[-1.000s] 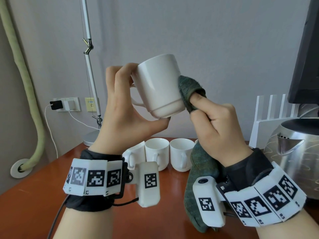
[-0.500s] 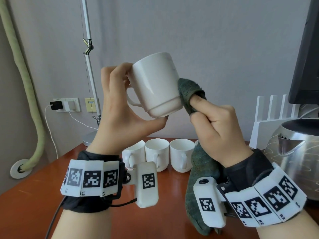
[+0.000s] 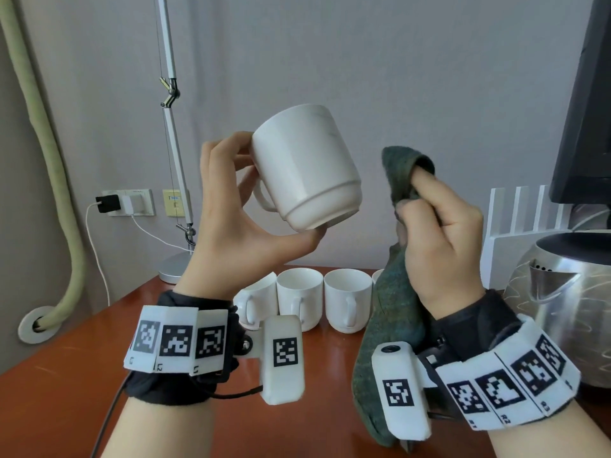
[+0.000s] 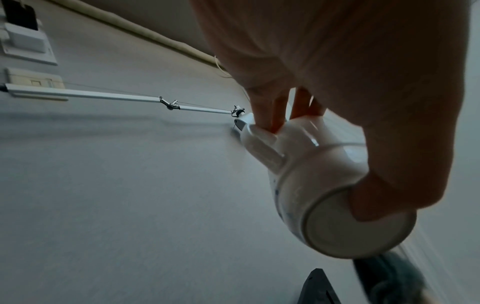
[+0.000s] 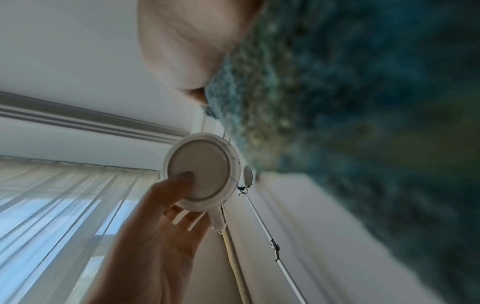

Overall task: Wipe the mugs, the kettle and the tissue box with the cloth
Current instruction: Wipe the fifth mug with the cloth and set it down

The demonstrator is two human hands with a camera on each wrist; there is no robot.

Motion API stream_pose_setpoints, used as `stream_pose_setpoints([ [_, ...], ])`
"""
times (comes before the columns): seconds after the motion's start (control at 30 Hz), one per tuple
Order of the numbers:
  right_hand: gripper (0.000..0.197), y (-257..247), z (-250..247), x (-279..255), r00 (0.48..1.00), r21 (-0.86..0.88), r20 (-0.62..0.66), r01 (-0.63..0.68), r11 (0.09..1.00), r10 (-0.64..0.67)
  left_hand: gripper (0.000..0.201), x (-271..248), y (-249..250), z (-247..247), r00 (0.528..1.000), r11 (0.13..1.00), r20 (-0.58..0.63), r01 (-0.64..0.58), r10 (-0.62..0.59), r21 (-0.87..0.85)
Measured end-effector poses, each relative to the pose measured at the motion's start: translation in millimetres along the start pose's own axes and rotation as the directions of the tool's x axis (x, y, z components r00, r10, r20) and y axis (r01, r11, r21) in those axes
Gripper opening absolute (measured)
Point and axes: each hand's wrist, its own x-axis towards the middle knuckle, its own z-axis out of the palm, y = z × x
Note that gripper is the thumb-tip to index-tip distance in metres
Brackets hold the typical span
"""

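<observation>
My left hand [image 3: 251, 223] holds a white mug [image 3: 305, 166] up in the air, tilted, thumb under its base and fingers at the rim by the handle. The left wrist view shows the mug [image 4: 319, 185] from below, thumb on its base. My right hand [image 3: 436, 226] grips a dark green cloth [image 3: 396, 292] that hangs down to the table, its top bunched over the fingertips. A small gap separates the cloth from the mug. Several white mugs [image 3: 347, 300] stand in a row on the table behind. A steel kettle [image 3: 568, 305] sits at the right. No tissue box is in sight.
The red-brown wooden table [image 3: 66, 375] runs to the wall. A lamp pole [image 3: 172, 127] with a round base stands at the back left. A white slotted stand [image 3: 515, 223] and a dark monitor [image 3: 588, 104] are at the back right. A wall socket [image 3: 127, 201] has plugs and a cable.
The cloth was pressed against the mug's side; now the right hand has drawn it away to the right. The left hand has raised the mug and tipped it further.
</observation>
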Motion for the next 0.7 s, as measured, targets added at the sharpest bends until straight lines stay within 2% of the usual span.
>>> stream_pose_setpoints([
  [0.07, 0.016, -3, 2, 2, 0.975, 0.164, -0.014, -0.219, 0.962, 0.224, 0.084, 1, 3, -1, 1.0, 0.998, 0.006, 0.03, -0.03, -0.058],
  [0.1, 0.018, -5, 4, 4, 0.937, 0.241, 0.021, -0.343, 0.908, 0.348, 0.083, 2, 5, -1, 0.999, 0.996, 0.013, 0.042, -0.041, -0.084],
  [0.17, 0.031, -7, 6, 7, 0.852, 0.326, 0.144, -0.521, 0.789, 0.503, 0.083, 3, 7, -1, 0.998, 0.992, 0.029, 0.055, -0.052, -0.113],
  [0.2, 0.041, -7, 7, 8, 0.835, 0.319, 0.203, -0.55, 0.772, 0.511, 0.083, 3, 7, -1, 0.998, 0.991, 0.034, 0.055, -0.051, -0.119],
  [0.3, 0.07, -8, 11, 6, 0.879, 0.268, 0.311, -0.447, 0.853, 0.363, 0.084, 2, 6, 4, 0.997, 0.989, 0.031, 0.067, -0.063, -0.133],
  [0.37, 0.078, -8, 13, 5, 0.89, 0.27, 0.333, -0.406, 0.873, 0.311, 0.084, 0, 6, 7, 0.996, 0.985, 0.044, 0.082, -0.076, -0.149],
  [0.5, 0.037, -12, 15, 3, 0.892, 0.334, 0.337, -0.413, 0.847, 0.302, 0.089, -2, 3, 14, 0.995, 0.992, 0.086, 0.05, -0.041, -0.112],
  [0.7, 0.047, -14, 18, 3, 0.893, 0.42, 0.265, -0.446, 0.79, 0.363, 0.093, -1, 2, 11, 0.994, 0.99, 0.108, -0.045, 0.031, 0.133],
])
